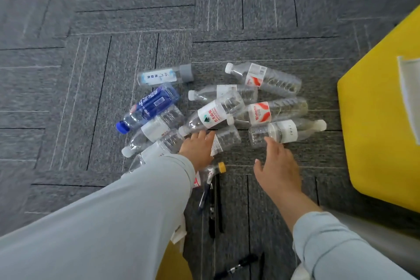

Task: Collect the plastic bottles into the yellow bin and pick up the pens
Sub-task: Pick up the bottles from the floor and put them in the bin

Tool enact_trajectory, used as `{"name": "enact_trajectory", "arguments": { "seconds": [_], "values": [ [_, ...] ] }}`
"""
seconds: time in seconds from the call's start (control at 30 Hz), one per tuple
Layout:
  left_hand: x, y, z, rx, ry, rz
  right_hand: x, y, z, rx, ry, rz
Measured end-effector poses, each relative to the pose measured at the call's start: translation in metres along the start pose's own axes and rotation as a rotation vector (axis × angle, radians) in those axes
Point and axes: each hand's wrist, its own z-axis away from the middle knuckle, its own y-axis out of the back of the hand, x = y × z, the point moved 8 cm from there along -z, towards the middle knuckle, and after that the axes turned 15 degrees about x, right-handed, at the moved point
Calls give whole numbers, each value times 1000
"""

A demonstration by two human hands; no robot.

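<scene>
Both my hands are spread wide and hold nothing. My left hand is flat over the near middle of the heap, fingertips by the neck of the bottle with the red-and-green label. My right hand reaches with open fingers to the near side of the plain-labelled bottle — whether it touches yet I cannot tell. The plastic bottles lie on their sides in a loose heap on the grey carpet floor, several crossing one another, with the blue bottle at the left edge and a yellow-capped bottle just beside my left wrist. The yellow bin stands to the right of the heap, near it but apart. The step in hand, as I judge it, is to take one bottle in each hand. I should close round the middle of the body, at the label, since these thin empties probably dent and slip if I pinch them by an end. I should also lift those that lie on top, so the ones beneath do not roll away. The plain-labelled bottle is the closest to the bin — a good one to carry across with the right. The dark pens lie near me between my arms, and I should keep my sleeves from sweeping them off.
</scene>
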Motion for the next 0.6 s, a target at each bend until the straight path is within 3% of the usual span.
{"name": "enact_trajectory", "arguments": {
  "seconds": [0.17, 0.37, 0.6],
  "values": [
    [7, -18, -9, 31, -7, -48, 17, -11, -6, -4, 17, 28],
    [10, 2, -8, 171, -120, 70, 43, -7, -40, 47, 67, 190],
    [-1, 28, -16, 292, -153, 79, 49, -26, -65, -64, 65, 324]
  ]
}}
